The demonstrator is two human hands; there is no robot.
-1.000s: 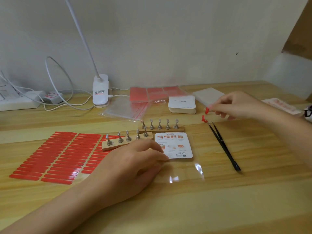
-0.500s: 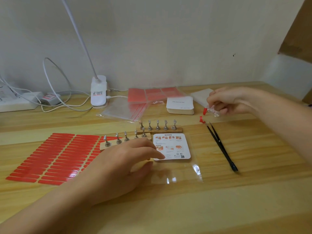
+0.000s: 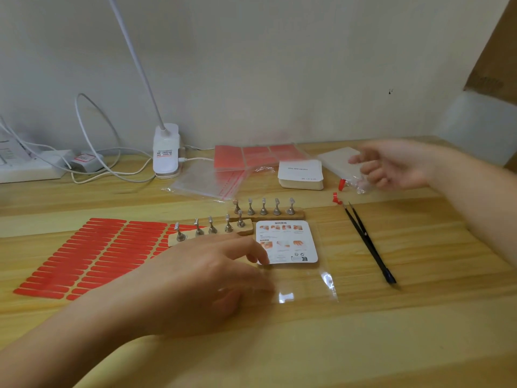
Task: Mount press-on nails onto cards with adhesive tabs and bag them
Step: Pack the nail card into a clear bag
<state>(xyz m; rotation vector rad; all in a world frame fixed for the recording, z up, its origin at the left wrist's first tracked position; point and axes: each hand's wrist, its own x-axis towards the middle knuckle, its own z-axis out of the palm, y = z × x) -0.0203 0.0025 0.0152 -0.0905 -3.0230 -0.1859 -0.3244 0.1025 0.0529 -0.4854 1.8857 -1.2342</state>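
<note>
A white instruction card (image 3: 288, 242) lies inside a flat clear bag (image 3: 321, 287) at the middle of the table. My left hand (image 3: 201, 278) rests flat on the bag, fingertips touching the card's left edge. At the back right my right hand (image 3: 391, 166), blurred, hovers with relaxed fingers just beside a small clear packet (image 3: 356, 186). One red press-on nail (image 3: 341, 184) sits at the packet's left end, and another red nail (image 3: 335, 198) lies loose on the table. Black tweezers (image 3: 369, 243) lie right of the card. A sheet of red adhesive tabs (image 3: 84, 259) lies at the left.
Two wooden strips with metal nail stands (image 3: 265, 211) (image 3: 209, 231) sit behind the card. Further back are a stack of white cards (image 3: 300, 175), a white pad (image 3: 335, 161), clear zip bags (image 3: 207, 180), red sheets (image 3: 251, 155), a lamp base (image 3: 166, 151) and cables.
My right hand carried the small packet with the red nail back to the right, then opened and drew away from it. My left hand stayed on the bag.
</note>
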